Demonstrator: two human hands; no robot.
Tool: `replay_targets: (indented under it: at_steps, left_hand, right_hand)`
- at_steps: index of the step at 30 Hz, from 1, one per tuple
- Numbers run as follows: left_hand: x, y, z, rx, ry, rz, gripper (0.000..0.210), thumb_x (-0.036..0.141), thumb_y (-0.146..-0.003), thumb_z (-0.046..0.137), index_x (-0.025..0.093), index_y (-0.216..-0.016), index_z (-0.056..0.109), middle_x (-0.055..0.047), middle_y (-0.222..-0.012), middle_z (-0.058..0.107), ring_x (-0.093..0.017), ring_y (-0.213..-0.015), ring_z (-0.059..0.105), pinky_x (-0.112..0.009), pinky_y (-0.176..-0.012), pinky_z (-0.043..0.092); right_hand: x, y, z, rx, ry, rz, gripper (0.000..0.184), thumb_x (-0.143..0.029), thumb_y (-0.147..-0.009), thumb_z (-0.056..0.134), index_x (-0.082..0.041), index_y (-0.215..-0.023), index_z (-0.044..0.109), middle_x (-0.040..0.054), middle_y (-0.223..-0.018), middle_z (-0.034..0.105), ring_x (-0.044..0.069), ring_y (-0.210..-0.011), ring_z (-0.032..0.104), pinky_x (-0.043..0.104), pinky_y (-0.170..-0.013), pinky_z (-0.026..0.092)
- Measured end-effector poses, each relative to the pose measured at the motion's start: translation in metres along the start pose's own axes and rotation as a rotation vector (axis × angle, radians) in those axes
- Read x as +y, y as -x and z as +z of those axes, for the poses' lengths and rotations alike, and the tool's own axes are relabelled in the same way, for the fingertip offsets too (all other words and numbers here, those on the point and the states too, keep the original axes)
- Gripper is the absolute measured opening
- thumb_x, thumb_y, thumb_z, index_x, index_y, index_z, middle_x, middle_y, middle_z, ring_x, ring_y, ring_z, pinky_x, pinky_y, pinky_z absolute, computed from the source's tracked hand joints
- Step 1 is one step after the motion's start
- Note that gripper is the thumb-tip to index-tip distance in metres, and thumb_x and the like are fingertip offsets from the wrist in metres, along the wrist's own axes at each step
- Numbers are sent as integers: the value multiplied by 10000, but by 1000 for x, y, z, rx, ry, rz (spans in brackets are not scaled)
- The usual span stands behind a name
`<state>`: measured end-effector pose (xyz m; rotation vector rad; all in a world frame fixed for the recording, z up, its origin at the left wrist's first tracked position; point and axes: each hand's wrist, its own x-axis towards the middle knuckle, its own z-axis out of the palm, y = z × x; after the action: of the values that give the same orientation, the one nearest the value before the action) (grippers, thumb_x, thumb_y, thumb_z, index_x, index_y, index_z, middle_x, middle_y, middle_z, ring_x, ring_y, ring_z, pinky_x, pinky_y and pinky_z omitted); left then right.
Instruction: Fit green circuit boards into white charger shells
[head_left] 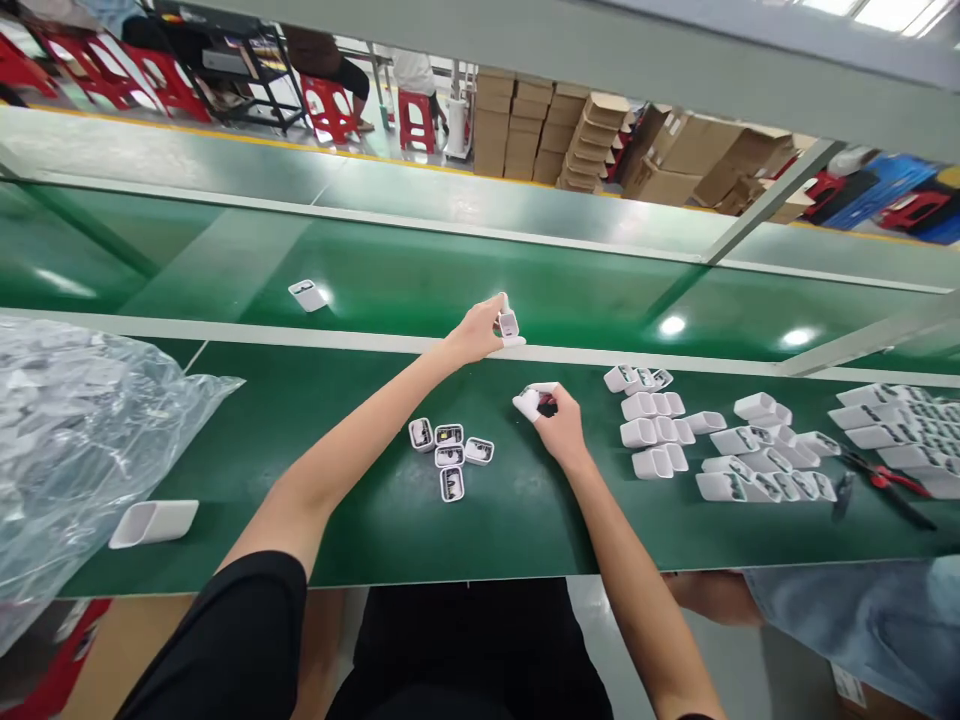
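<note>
My left hand [477, 331] is stretched forward over the pale rail at the belt's near edge, with white covers on its fingertips. Between thumb and finger it grips a small white plastic casing [508, 324], one end turned towards me. My right hand [559, 422] hovers above the green bench, fingers curled in, white covers on the tips. Something dark and reddish shows within its grasp, too small to identify. Left of that hand, several short white casings with electronic parts inside [450, 456] stand in a loose cluster on the bench.
A single white casing [307, 294] lies on the green belt [390, 270]. Many white casings [652, 433] stand in rows at right, beside red-handled pliers [885, 478]. At left are a clear plastic bag [82, 430] and an empty white sleeve [154, 523]. Another person's arm [712, 597] shows at right.
</note>
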<state>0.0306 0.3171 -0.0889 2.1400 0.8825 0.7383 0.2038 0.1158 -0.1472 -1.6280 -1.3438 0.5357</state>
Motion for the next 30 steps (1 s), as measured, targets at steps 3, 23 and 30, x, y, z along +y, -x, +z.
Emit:
replay_targets:
  at_steps: [3, 23, 30]
  left_hand:
    - [-3, 53, -3, -83, 271, -24, 580, 579, -761, 997, 213, -986, 607, -2, -910, 701, -161, -779, 653, -314, -732, 560]
    - [-16, 123, 27, -131, 398, 282, 396, 356, -846, 1016, 205, -1115, 767, -15, -944, 699, -170, -784, 670, -321, -749, 575]
    - [-19, 123, 28, -151, 372, 312, 372, 357, -890, 981, 222, -1152, 753, -24, -973, 683, -183, -808, 685, -337, -784, 590]
  right_hand:
    - [-6, 1, -1, 43, -167, -13, 420, -557, -865, 923, -242, -1117, 808, 39, -969, 796, 223, -857, 681, 442, -877, 598]
    - [-32, 25, -9, -74, -363, -348, 568, -302, -859, 1007, -361, -1386, 802, 82, -1277, 864, 325, -1165, 827, 571, -956, 744]
    - [-30, 27, -10, -92, -324, -357, 614, -314, -855, 1018, -375, -1421, 786, 88, -1315, 855, 348, -1182, 835, 605, -993, 750]
